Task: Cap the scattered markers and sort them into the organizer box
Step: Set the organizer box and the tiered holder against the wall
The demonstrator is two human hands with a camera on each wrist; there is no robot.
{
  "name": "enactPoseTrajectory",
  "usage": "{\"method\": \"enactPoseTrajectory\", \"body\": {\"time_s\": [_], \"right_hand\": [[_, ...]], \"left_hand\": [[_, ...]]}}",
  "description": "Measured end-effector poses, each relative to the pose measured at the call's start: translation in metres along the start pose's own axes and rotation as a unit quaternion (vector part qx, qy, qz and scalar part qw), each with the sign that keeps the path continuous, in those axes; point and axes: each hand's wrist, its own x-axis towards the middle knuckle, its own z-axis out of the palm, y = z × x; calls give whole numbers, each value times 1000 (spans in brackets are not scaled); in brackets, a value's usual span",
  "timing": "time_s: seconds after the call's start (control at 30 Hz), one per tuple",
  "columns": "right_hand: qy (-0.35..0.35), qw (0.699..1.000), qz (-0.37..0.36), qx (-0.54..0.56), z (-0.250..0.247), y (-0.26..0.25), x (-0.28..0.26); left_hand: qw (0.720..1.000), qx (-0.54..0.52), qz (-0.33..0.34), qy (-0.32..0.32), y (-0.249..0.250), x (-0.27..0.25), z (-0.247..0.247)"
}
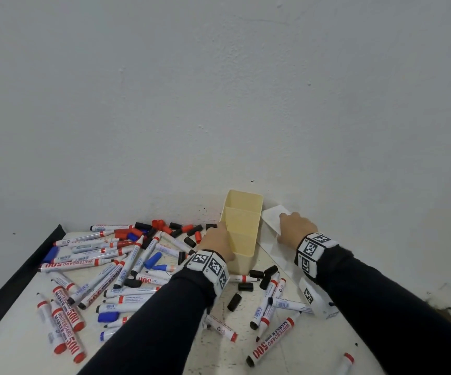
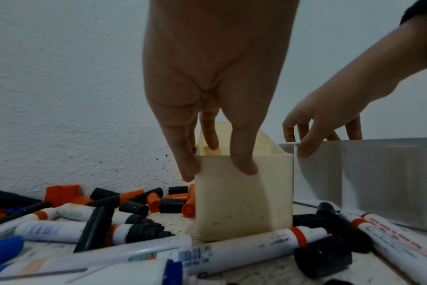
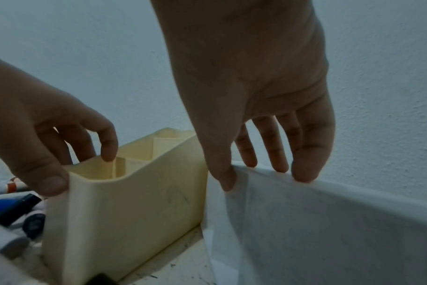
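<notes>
A cream organizer box (image 1: 243, 226) with divided compartments stands upright against the wall. My left hand (image 1: 216, 238) grips its near left corner, thumb on the outer face and a finger over the rim (image 2: 208, 140). My right hand (image 1: 294, 224) pinches the top edge of a white translucent box (image 3: 329, 221) just right of the organizer box (image 3: 139, 202). Several whiteboard markers (image 1: 105, 269), red, blue and black, lie scattered uncapped on the table. Loose black caps (image 1: 256, 274) and red caps (image 1: 162, 226) lie among them.
The wall (image 1: 219, 104) rises directly behind both boxes. A black strip (image 1: 21, 269) borders the table's left edge. More markers (image 1: 273, 339) lie between my forearms near the front. A small white tag block (image 1: 309, 293) sits by my right wrist.
</notes>
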Motion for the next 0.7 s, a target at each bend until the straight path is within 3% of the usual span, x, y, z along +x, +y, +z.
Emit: {"method": "enactPoseTrajectory", "body": {"time_s": [0.37, 0.57, 0.7], "right_hand": [[127, 991, -23, -23, -5, 14, -22], [213, 972, 6, 98, -15, 39, -30], [272, 925, 60, 259, -17, 45, -29]], "left_hand": [[999, 41, -7, 33, 0, -7, 4], [999, 28, -6, 35, 1, -9, 4], [999, 8, -1, 36, 2, -10, 5]]}}
